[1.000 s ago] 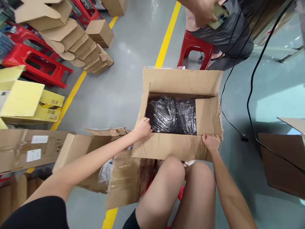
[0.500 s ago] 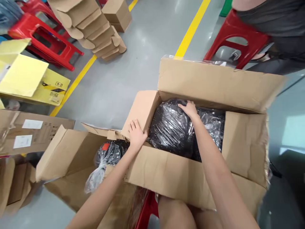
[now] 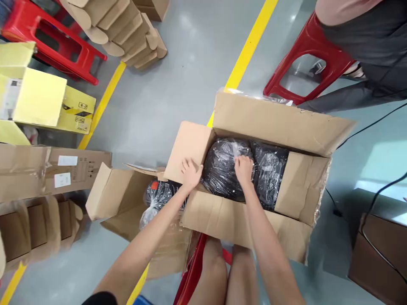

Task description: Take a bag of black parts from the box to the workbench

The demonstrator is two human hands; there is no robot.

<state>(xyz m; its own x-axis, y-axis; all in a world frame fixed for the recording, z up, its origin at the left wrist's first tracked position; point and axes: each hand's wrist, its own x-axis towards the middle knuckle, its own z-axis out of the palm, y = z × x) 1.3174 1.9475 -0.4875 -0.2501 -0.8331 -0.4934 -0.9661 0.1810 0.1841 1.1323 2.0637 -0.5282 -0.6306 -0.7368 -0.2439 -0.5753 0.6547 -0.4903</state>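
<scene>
An open cardboard box (image 3: 222,218) stands before me with its flaps folded outward. Inside lie two clear plastic bags with black contents, a rounded left bag (image 3: 221,165) and a flatter right bag (image 3: 270,176). My right hand (image 3: 244,169) is closed on gathered plastic at the top of the left bag. My left hand (image 3: 190,174) lies with fingers spread on the box's left flap (image 3: 187,146). What the black contents are cannot be told through the plastic.
Lower left of it, a second open box (image 3: 110,192) holds a knotted clear bag (image 3: 152,207) with something black and red. Yellow cartons (image 3: 44,97), brown cartons (image 3: 95,163) and a red stool (image 3: 54,40) are at left. A seated person (image 3: 365,42) is at upper right.
My right hand has gone from spread fingers at the left bag's far edge to a closed grip on its plastic. My left hand stays on the flap. The whole view has shifted.
</scene>
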